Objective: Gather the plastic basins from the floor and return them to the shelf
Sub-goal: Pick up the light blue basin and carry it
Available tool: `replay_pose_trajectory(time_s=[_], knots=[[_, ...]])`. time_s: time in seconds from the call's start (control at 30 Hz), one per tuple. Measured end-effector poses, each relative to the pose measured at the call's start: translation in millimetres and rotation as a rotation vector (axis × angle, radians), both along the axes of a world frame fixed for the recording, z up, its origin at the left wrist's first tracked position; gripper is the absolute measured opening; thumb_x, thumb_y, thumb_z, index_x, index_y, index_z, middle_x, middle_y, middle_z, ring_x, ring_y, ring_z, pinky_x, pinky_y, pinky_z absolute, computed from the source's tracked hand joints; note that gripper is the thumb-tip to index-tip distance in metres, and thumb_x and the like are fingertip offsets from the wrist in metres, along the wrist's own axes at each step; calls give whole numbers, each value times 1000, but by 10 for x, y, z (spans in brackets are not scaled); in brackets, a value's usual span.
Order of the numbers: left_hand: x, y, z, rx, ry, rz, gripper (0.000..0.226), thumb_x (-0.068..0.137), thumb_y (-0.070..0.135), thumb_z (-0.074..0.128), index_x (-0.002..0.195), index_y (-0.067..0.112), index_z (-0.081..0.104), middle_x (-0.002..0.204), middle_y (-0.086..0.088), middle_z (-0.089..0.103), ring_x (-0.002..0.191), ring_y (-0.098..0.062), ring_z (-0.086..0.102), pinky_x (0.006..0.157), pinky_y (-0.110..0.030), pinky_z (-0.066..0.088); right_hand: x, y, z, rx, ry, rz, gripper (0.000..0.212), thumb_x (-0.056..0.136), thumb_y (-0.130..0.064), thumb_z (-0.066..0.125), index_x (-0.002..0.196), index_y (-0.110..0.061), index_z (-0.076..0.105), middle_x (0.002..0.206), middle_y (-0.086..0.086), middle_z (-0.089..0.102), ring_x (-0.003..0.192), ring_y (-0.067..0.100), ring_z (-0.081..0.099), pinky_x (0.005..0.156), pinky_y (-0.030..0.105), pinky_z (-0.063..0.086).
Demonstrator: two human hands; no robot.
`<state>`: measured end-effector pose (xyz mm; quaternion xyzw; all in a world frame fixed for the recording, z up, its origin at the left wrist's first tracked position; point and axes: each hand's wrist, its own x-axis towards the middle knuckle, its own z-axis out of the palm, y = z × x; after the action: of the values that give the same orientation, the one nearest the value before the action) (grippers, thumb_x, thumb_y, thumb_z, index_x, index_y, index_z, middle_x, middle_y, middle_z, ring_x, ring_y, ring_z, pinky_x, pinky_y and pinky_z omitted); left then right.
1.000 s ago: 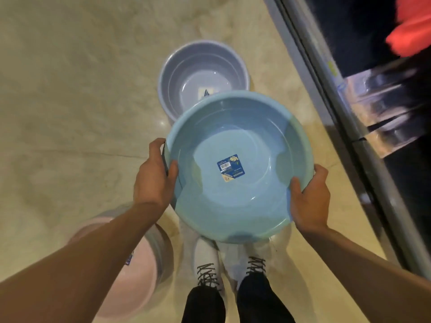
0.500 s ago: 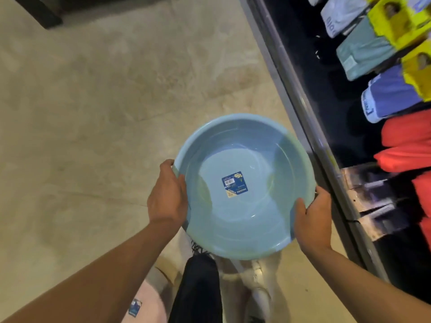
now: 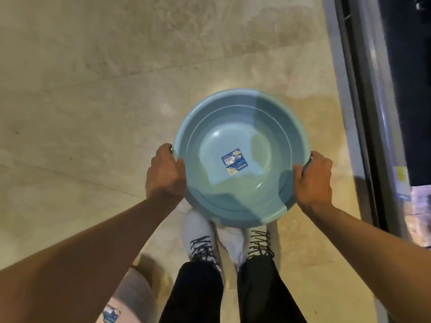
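I saw two bare forearms, no sleeves reaching the wrists, ending in the left hand (image 3: pixel 164 174) and right hand (image 3: pixel 313 180). No rings, watch or gloves showed. Below them the legs were in black trousers (image 3: pixel 228 292). The shoes (image 3: pixel 201 234) were white, knit-looking, laced with dark laces crossing over each tongue.
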<state>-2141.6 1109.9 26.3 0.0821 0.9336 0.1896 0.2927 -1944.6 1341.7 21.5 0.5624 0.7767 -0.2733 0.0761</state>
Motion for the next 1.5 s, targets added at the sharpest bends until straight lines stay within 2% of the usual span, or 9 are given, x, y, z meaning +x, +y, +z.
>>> replay_pose_trajectory(time_s=[0.07,0.13,0.37,0.53,0.67,1.0,1.2,1.37,1.5], knots=[[6,42,-219,-30,-27,-82,51,100,31,47,145,9,38,141,-16,48,127,-39,44,98,-46,35,-73,99,-202,-75,-48,50,54,103,-22,53,150,-3,33,147,22,33,132,42,39,102,51,42],[40,78,-403,21,-26,-151,49,102,23,47,147,7,36,146,-17,44,129,-42,42,100,-48,36,-92,180,-381,-109,-33,139,61,103,-22,54,155,-4,26,152,22,28,135,43,36,110,54,38],[137,176,-888,232,-93,-74,63,99,13,46,156,9,19,151,-16,43,129,-38,50,99,-52,46,-11,333,-819,-130,143,165,72,104,-19,52,162,-17,10,158,11,29,133,31,41,104,50,43],[166,236,-1088,139,70,73,48,100,30,44,145,23,32,100,-3,64,90,-37,63,72,-42,49,-63,430,-1023,-32,129,32,55,103,-27,51,153,-20,30,137,6,57,117,32,60,90,47,53],[99,215,-1073,91,123,95,36,101,32,43,134,16,43,94,-2,59,82,-31,54,69,-36,39,-137,419,-975,86,73,6,35,104,-34,47,134,-15,47,116,6,65,88,21,58,74,33,45],[-88,-441,495,212,208,344,41,98,38,43,139,37,37,93,6,60,80,-22,57,67,-33,41,-802,159,402,-2,242,242,38,103,-32,46,140,-24,42,112,-7,58,94,19,58,74,37,49],[169,-1325,1654,216,340,625,41,98,37,44,139,34,41,94,3,64,81,-21,57,69,-33,41,-1340,-555,1587,-65,281,476,39,103,-28,43,141,-19,44,121,6,63,103,30,62,82,50,55],[733,-2323,2319,150,374,843,38,96,42,46,132,31,47,86,9,61,73,-22,58,65,-33,40,-1619,-1443,2250,-116,343,719,38,102,-26,45,139,-19,50,122,1,64,105,24,60,85,41,51],[1232,-3102,2383,105,386,992,37,98,41,48,133,30,48,78,22,58,64,7,55,55,-16,35,-1635,-2280,2299,-182,355,884,34,102,-23,46,135,-23,50,116,-8,59,104,24,58,81,33,42]])
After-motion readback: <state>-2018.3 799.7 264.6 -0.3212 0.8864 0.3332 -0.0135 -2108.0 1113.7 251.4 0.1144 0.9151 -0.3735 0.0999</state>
